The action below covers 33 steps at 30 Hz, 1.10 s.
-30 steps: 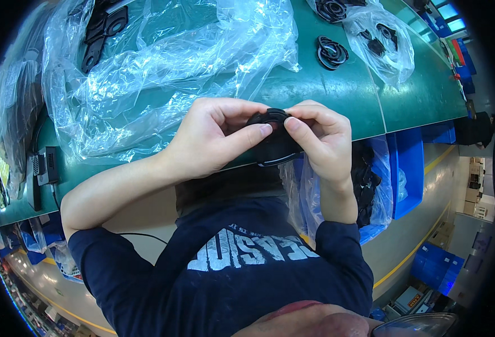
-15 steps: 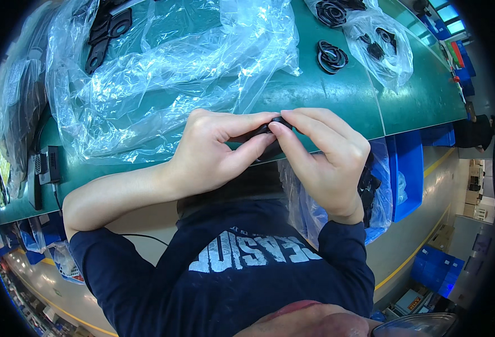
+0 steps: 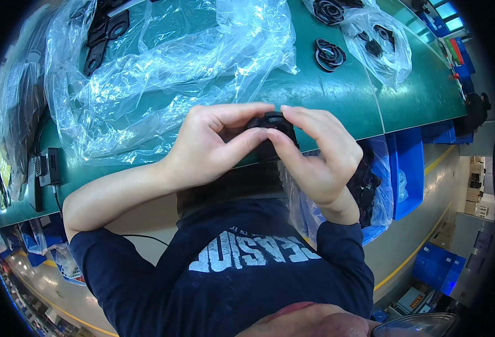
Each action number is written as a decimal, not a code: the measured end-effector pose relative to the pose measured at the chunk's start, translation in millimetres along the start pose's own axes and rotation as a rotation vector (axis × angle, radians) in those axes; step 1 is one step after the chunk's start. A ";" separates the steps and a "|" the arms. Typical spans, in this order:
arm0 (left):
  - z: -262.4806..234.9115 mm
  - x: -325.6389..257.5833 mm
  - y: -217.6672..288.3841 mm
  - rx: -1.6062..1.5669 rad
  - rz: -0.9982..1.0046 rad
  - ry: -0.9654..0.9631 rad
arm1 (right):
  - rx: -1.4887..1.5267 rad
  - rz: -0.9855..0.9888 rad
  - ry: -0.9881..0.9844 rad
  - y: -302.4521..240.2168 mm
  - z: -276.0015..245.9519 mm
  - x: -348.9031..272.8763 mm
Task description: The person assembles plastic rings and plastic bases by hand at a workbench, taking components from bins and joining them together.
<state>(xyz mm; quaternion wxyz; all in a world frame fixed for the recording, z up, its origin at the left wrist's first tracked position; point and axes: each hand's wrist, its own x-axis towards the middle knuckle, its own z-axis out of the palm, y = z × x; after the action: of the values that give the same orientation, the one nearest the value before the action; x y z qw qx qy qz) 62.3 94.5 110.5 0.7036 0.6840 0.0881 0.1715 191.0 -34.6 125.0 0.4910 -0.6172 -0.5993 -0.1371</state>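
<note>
Between my two hands, over the near edge of the green table (image 3: pixel 163 126), is a small black part (image 3: pixel 271 122) with a curved rim. My left hand (image 3: pixel 211 137) closes on its left side, thumb below and fingers above. From the other side my right hand (image 3: pixel 320 149) pinches it between thumb and fingertips. The thumbs nearly meet in front of the part, and my fingers cover much of it, so its exact kind cannot be made out.
Clear plastic bags (image 3: pixel 141 84) cover the table's left side, with black hinged-looking parts (image 3: pixel 106 36) among them. Black coiled rings (image 3: pixel 330 55) lie farther right, beside a bag of black pieces (image 3: pixel 379 48). A blue bin (image 3: pixel 409 174) and a bag-lined bin with black parts (image 3: pixel 366 191) stand at right.
The black part has turned in my hands, showing more of its rim and lower side. My right hand has shifted slightly left, and both thumbs have moved lower.
</note>
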 end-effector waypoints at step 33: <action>-5.8 6.6 14.9 0.228 0.041 -0.045 | 0.395 0.406 -0.167 8.4 -3.8 -8.5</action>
<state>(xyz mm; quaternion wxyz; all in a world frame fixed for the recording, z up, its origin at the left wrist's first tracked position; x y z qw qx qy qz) 64.5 102.3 125.7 0.6194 0.7648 0.0773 0.1594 197.9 -41.0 116.6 0.5680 -0.6263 -0.5167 0.1346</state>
